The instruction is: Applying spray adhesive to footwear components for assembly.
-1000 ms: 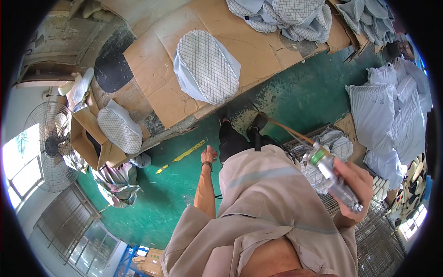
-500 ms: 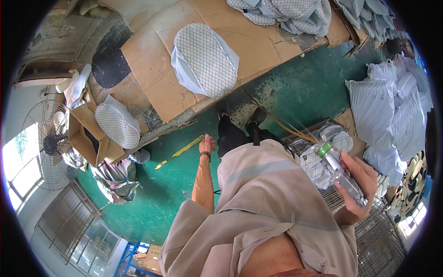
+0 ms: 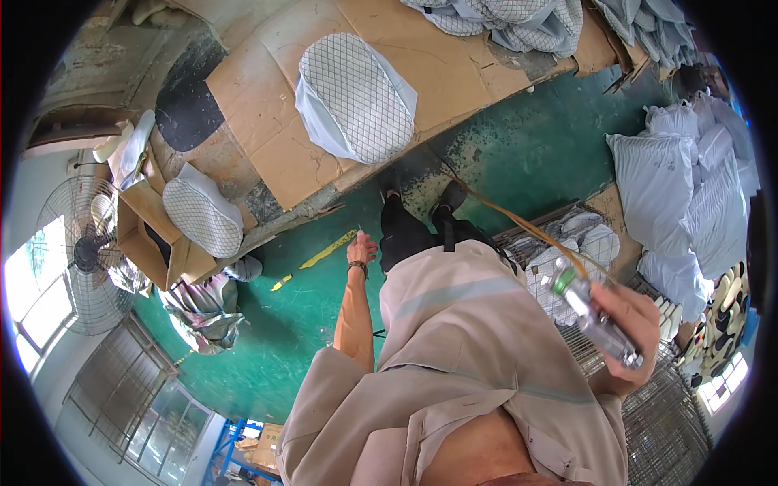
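Observation:
My right hand (image 3: 628, 324) is wrapped round a silver metal hand tool (image 3: 596, 314) with a green collar, held off to my right. A tan hose (image 3: 519, 219) runs beside it toward the table edge; the tool's exact kind cannot be made out. By my left side hangs my left hand (image 3: 362, 249), fingers loosely bent and apart, with nothing visible in it. An oval pad (image 3: 356, 97) in white grid-patterned fabric with pale grey side flaps lies on the cardboard sheet (image 3: 259, 121) ahead. Neither hand touches it.
Another grid-patterned pad (image 3: 207, 212) leans by an open carton (image 3: 150, 235), near a caged fan (image 3: 85, 251). Grey covers (image 3: 535, 24) are heaped at the far right. Stuffed white sacks (image 3: 656, 186) and a wire rack with pads (image 3: 575, 243) stand right. Yellow tape (image 3: 328, 249) marks the green floor.
My right hand has turned the tool slightly, and the hose now passes nearer that hand. The table and pads have shifted slightly up and left in view. My left hand stays low.

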Motion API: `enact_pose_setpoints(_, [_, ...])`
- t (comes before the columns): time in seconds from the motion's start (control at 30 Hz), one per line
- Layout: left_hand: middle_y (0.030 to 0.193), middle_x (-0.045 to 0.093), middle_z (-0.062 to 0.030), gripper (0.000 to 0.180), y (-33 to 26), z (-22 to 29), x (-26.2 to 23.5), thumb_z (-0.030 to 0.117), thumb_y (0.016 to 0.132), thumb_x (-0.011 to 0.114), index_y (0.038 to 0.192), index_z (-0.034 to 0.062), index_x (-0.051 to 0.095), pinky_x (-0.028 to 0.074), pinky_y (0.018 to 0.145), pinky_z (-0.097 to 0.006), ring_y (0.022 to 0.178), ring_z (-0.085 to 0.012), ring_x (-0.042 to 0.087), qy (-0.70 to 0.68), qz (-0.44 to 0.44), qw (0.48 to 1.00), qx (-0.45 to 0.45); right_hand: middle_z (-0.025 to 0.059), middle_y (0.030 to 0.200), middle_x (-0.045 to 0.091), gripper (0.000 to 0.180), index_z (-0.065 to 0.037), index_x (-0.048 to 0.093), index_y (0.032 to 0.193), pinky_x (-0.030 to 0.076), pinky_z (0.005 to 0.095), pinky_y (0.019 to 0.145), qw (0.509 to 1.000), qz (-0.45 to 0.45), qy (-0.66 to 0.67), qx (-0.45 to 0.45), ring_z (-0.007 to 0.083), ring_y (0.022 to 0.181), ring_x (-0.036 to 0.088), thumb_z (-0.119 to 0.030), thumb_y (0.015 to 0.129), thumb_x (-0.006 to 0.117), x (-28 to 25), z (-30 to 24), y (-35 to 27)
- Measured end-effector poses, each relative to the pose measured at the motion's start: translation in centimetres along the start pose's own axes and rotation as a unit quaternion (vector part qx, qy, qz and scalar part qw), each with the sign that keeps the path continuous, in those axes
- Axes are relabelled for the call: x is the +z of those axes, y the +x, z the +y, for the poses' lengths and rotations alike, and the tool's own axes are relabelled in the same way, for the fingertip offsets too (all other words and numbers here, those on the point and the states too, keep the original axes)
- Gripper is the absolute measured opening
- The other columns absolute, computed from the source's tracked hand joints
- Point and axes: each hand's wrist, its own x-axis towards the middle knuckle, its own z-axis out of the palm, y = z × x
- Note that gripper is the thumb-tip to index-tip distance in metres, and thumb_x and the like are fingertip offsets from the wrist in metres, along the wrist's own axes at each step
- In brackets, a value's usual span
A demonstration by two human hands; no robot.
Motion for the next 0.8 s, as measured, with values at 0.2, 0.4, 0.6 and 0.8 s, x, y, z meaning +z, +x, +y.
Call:
enact_pose_setpoints(0.2, [0.089, 0.073, -0.0098, 0.06, -0.3, -0.1, 0.7, 0.059, 0.097, 0.051, 0.113, 0.0042, 0.069, 0.056, 0.062, -0.036, 0.073, -0.0193, 0.069, -0.011, 0.006, 1.0, 0.021, 0.0128, 0.076, 0.064, 0.066, 0.006, 0.071, 0.116, 0.046, 0.032, 0.061, 0.998, -0.014, 0.017, 0.059, 0.0247, 0.065, 0.063, -0.043, 0.071, 0.067, -1.1, -0.2, -0.7])
enact_pose_setpoints(0.4, [0.091, 0.073, -0.0091, 0.06, -1.1, -0.1, 2.3, 0.059, 0.097, 0.051, 0.114, 0.0041, 0.069, 0.056, 0.063, -0.036, 0.074, -0.0194, 0.068, -0.003, -0.003, 1.0, 0.021, 0.014, 0.079, 0.067, 0.058, 0.005, 0.072, 0.114, 0.045, 0.0321, 0.065, 0.996, 0.002, 0.016, 0.091, 0.0261, 0.067, 0.062, -0.027, 0.065, 0.072, -1.9, 0.5, -1.7])
enact_pose_setpoints(0.6, [0.094, 0.073, -0.0101, 0.061, -1.9, -0.8, 2.5, 0.059, 0.097, 0.05, 0.115, 0.0046, 0.069, 0.057, 0.065, -0.037, 0.078, -0.0194, 0.068, 0.015, 0.01, 1.0, 0.009, 0.0148, 0.084, 0.067, 0.062, 0.005, 0.071, 0.118, 0.045, 0.0317, 0.069, 0.994, 0.007, 0.048, 0.096, 0.0245, 0.074, 0.063, -0.025, 0.064, 0.076, -2.9, 1.9, -2.1])
enact_pose_setpoints(0.8, [0.095, 0.073, -0.012, 0.061, -2.4, -0.1, 3.4, 0.06, 0.097, 0.05, 0.115, 0.0042, 0.068, 0.057, 0.065, -0.038, 0.079, -0.0209, 0.069, -0.007, 0.007, 1.0, 0.011, 0.0149, 0.086, 0.068, 0.054, 0.009, 0.068, 0.12, 0.047, 0.0309, 0.067, 0.996, 0.066, 0.033, 0.042, 0.0219, 0.071, 0.064, -0.02, 0.075, 0.075, -2.8, 2.5, -1.0])
